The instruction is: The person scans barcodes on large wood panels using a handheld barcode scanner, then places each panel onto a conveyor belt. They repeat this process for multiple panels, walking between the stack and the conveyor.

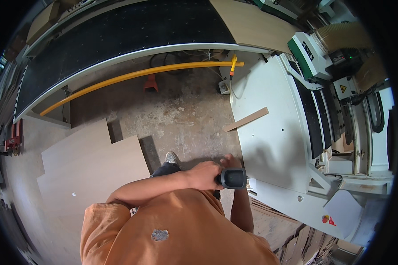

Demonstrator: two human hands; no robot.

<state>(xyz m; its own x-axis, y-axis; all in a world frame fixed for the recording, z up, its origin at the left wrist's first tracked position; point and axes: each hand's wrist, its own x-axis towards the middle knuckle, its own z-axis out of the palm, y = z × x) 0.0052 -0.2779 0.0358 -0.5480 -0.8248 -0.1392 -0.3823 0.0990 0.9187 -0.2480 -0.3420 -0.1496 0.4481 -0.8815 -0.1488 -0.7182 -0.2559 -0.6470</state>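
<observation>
Black handheld device with a rounded rectangular head (234, 178): near side, a bit right of centre, just over our orange cloth shirt (177, 221).
Left hand (205, 174): ours, clamped on the device's handle end.
Right hand (229, 161): just beyond the device and partly hidden, so we honestly can't tell if it's gripping anything.
Narrow tan wooden strip (247, 119): farther off, across the left edge of our big white machine panel (274, 145).
Wide flat tan boards (93, 163): down on our left.
Long yellow rail (137, 71): far side, along the black dotted tabletop (128, 26).
</observation>
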